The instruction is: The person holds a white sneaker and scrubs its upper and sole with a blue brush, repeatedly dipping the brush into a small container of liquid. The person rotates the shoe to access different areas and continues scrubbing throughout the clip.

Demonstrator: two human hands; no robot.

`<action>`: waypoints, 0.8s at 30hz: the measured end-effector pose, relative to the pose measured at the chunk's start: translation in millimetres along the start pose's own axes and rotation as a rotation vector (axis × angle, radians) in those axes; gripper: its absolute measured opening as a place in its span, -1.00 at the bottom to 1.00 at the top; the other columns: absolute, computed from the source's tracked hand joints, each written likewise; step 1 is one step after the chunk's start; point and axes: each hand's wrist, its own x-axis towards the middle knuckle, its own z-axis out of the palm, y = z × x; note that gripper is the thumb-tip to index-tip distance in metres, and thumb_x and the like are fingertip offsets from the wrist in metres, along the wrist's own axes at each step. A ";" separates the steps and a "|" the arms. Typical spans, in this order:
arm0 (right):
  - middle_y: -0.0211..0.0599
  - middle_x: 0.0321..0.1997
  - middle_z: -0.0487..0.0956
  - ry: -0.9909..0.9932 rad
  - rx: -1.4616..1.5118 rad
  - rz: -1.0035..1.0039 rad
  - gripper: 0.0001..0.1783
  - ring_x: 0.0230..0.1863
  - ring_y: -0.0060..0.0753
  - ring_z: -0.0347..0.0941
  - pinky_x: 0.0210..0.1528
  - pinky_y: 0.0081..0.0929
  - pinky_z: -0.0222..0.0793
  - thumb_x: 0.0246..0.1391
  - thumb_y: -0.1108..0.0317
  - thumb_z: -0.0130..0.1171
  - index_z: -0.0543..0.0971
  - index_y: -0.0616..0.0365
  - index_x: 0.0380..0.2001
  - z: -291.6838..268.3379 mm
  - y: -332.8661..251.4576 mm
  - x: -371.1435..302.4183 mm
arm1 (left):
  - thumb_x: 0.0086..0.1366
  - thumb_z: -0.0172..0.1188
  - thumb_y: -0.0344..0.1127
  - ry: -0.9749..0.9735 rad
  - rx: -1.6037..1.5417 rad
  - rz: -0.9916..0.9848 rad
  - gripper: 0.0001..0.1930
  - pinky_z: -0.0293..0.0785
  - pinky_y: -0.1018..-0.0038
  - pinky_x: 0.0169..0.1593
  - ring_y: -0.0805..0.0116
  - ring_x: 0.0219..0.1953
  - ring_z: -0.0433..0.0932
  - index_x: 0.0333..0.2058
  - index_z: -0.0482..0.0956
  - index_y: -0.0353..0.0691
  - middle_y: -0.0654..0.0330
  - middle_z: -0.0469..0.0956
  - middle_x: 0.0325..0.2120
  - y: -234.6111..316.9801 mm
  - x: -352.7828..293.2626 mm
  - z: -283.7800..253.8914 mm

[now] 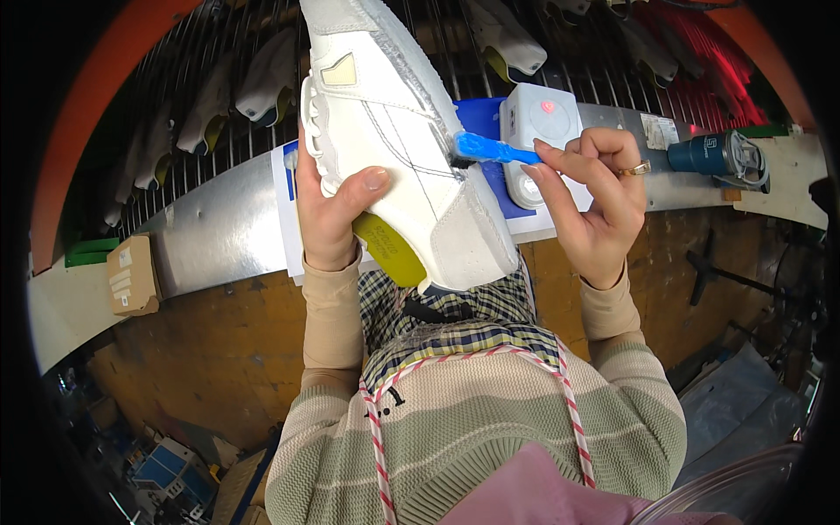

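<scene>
A white sneaker upper point(398, 140) is tilted up in front of me, heel toward me, with its laces on the left. My left hand point(331, 214) is closed around it at the laces and collar, thumb on the near side. An olive-yellow lining point(391, 248) shows at its opening. In my right hand point(604, 197), thumb and fingers pinch the end of a small blue-handled brush point(490, 149). Its dark bristles touch the greyish lower edge of the upper, near the middle of its length.
Behind the shoe, a white container point(541, 118) stands on a blue tray point(479, 112). White paper point(288, 219) lies on the metal ledge point(219, 227). Several shoes point(267, 83) rest on the bar rack beyond. A teal tumbler point(704, 153) is at right, a cardboard box point(133, 276) at left.
</scene>
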 end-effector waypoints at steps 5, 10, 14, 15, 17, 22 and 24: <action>-0.39 -0.35 0.33 0.066 -0.025 -0.091 -0.70 -0.43 -0.54 0.25 -0.43 -0.58 0.22 -0.21 0.57 0.50 0.72 0.28 -0.30 9.7 4.1 8.2 | 0.04 0.41 -0.26 -0.017 0.003 0.002 -0.10 0.48 0.39 0.13 0.24 0.05 0.54 0.31 0.14 -0.34 -0.01 0.49 0.04 3.2 -0.4 -0.1; -0.38 -0.30 0.31 0.224 -0.052 -0.154 -0.65 -0.43 -0.52 0.24 -0.40 -0.55 0.26 -0.18 0.53 0.50 0.71 0.24 -0.23 28.8 6.7 8.8 | 0.05 0.40 -0.27 -0.019 -0.012 -0.004 -0.10 0.47 0.40 0.14 0.24 0.05 0.54 0.32 0.13 -0.33 0.00 0.48 0.04 1.5 -3.3 1.0; -0.34 -0.23 0.30 0.340 -0.060 -0.097 -0.63 -0.32 -0.46 0.29 -0.31 -0.52 0.30 -0.08 0.55 0.42 0.65 0.20 -0.12 44.3 33.0 12.4 | 0.13 0.35 -0.24 -0.045 -0.175 -0.066 -0.15 0.48 0.38 0.16 0.22 0.08 0.53 0.34 0.12 -0.29 -0.01 0.47 0.08 -20.1 -1.4 -4.8; -0.33 -0.22 0.30 0.320 -0.105 0.004 -0.63 -0.29 -0.45 0.30 -0.28 -0.52 0.31 -0.06 0.55 0.40 0.64 0.19 -0.10 48.0 45.3 13.0 | 0.18 0.31 -0.19 -0.022 -0.260 -0.162 -0.19 0.48 0.35 0.17 0.21 0.09 0.53 0.34 0.14 -0.28 -0.01 0.47 0.10 -30.0 1.3 -7.1; -0.21 -0.22 0.34 0.227 -0.165 0.091 -0.67 -0.24 -0.32 0.32 -0.25 -0.43 0.32 -0.02 0.53 0.32 0.63 0.15 -0.12 53.8 77.8 15.4 | 0.29 0.25 -0.10 0.014 -0.452 -0.320 -0.27 0.49 0.31 0.19 0.19 0.11 0.53 0.33 0.18 -0.25 0.00 0.47 0.13 -55.2 12.5 -11.0; -0.17 -0.28 0.42 0.041 -0.471 0.347 -0.91 -0.32 0.01 0.46 -0.33 -0.14 0.38 0.11 0.44 0.24 0.53 0.20 -0.37 73.3 143.9 1.1 | 0.42 0.02 0.16 -0.121 -0.970 -0.456 -0.33 0.41 0.18 0.26 0.07 0.16 0.49 0.31 0.30 -0.19 0.01 0.45 0.19 -120.1 55.9 -27.0; -0.14 -0.29 0.41 0.087 -0.443 0.232 -0.89 -0.33 0.06 0.45 -0.35 -0.09 0.37 0.13 0.43 0.21 0.50 0.21 -0.39 77.8 153.4 -6.9 | 0.46 -0.06 0.17 -0.232 -1.157 -0.377 -0.37 0.35 0.14 0.30 0.02 0.20 0.45 0.29 0.33 -0.18 -0.04 0.38 0.25 -146.0 89.1 -36.6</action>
